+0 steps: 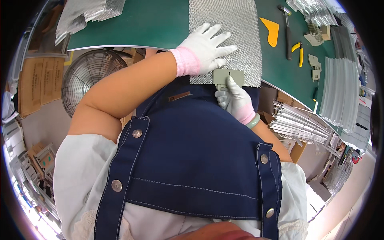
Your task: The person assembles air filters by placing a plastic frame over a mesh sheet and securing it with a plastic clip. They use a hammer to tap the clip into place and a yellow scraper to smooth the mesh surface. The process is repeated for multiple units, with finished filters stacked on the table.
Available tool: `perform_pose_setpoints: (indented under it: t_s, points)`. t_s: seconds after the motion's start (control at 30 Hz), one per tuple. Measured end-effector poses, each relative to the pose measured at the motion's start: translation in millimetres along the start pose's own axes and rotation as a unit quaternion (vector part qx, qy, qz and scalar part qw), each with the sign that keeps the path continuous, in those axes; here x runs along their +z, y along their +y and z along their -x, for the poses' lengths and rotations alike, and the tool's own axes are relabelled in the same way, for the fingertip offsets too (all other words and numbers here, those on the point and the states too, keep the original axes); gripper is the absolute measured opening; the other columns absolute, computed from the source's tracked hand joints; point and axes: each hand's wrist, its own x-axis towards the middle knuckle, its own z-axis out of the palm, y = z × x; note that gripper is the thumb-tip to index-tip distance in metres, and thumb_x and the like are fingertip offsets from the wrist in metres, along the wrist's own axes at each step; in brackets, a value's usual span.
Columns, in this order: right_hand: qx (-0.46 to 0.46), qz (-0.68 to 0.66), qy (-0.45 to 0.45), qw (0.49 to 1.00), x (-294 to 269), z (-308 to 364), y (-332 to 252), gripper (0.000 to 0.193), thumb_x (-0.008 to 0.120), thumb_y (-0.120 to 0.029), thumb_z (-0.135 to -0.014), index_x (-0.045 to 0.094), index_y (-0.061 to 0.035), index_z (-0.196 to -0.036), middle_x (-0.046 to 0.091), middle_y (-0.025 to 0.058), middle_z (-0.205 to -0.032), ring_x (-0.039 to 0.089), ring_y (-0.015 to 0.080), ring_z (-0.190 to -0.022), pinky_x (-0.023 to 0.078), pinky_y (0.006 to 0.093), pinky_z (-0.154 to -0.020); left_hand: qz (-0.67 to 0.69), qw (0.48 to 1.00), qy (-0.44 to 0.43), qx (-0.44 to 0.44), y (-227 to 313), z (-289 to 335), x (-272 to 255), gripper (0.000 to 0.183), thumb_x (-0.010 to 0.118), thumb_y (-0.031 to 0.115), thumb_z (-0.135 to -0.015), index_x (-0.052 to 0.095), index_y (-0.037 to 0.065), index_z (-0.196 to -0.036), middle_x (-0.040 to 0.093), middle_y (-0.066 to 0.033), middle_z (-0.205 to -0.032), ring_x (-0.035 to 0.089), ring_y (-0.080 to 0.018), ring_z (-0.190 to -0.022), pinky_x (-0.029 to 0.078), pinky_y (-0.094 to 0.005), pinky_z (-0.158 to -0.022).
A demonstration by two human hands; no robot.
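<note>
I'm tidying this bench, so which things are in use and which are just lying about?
In use:
silver mesh sheet, under the left hand
grey slotted plate, held in the right hand

Apparently just lying about:
yellow scraper-like tool
hammer
yellow-handled pliers

The green tabletop (pixel 152 24) carries a silvery mesh sheet (pixel 246 48). Right of that sheet lie a yellow-orange scraper (pixel 273 34), a hammer (pixel 288 38), yellow-handled pliers (pixel 301 56) and stacked pale strips (pixel 340 92); left of it, layered mesh pieces (pixel 88 16).
</note>
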Motion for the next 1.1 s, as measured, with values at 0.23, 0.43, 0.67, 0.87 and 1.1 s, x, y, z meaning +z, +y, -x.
perform_pose_setpoints:
  t_s: [0.23,0.43,0.67,0.87,1.1]
  points:
    - [-0.081,0.027,-0.02,0.996,-9,-7,15,0.038,0.063,-0.035,-0.099,0.058,-0.001,-0.115,0.066,0.0127,-0.087,0.058,0.0134,-0.068,0.048,0.0244,-0.062,-0.001,1.0,0.004,0.007,-1,0,4,0.052,0.051,0.041,-0.096,0.047,0.024,-0.146,0.04,-0.0133,-0.153,0.032,-0.0375,-0.142,0.022,-0.0507,-0.119]
    - [-0.096,0.071,-0.03,0.992,-14,-5,13,0.039,0.062,-0.035,-0.099,0.059,0.0014,-0.114,0.068,0.0151,-0.09,0.062,0.0145,-0.069,0.051,0.0256,-0.064,0.024,0.999,-0.028,-0.007,0,-6,-8,0.053,0.058,0.041,-0.093,0.051,0.024,-0.142,0.042,-0.0139,-0.151,0.035,-0.0369,-0.141,0.027,-0.0519,-0.117]
    - [-0.085,0.059,-0.052,0.993,-21,-10,15,0.04,0.06,-0.034,-0.1,0.057,0.0025,-0.117,0.068,0.0156,-0.092,0.064,0.0151,-0.07,0.053,0.0257,-0.065,0.069,0.991,-0.102,-0.056,7,-30,-30,0.057,0.069,0.051,-0.08,0.064,0.022,-0.129,0.051,-0.0148,-0.141,0.042,-0.0367,-0.135,0.03,-0.0517,-0.114]
    - [-0.073,0.043,-0.061,0.995,-22,-11,15,0.04,0.06,-0.034,-0.1,0.056,0.0014,-0.119,0.067,0.0156,-0.094,0.064,0.015,-0.072,0.053,0.0254,-0.065,0.071,0.993,-0.041,-0.08,9,-26,-14,0.06,0.07,0.055,-0.077,0.065,0.022,-0.127,0.054,-0.0151,-0.137,0.044,-0.0376,-0.133,0.026,-0.0518,-0.115]
    - [-0.095,0.029,-0.05,0.994,-13,-13,15,0.038,0.059,-0.034,-0.101,0.056,0.0003,-0.117,0.067,0.015,-0.092,0.063,0.016,-0.071,0.052,0.0261,-0.064,0.027,0.995,0.004,-0.094,20,-30,0,0.062,0.064,0.062,-0.079,0.064,0.023,-0.128,0.056,-0.0157,-0.136,0.046,-0.0369,-0.13,0.024,-0.0554,-0.113]
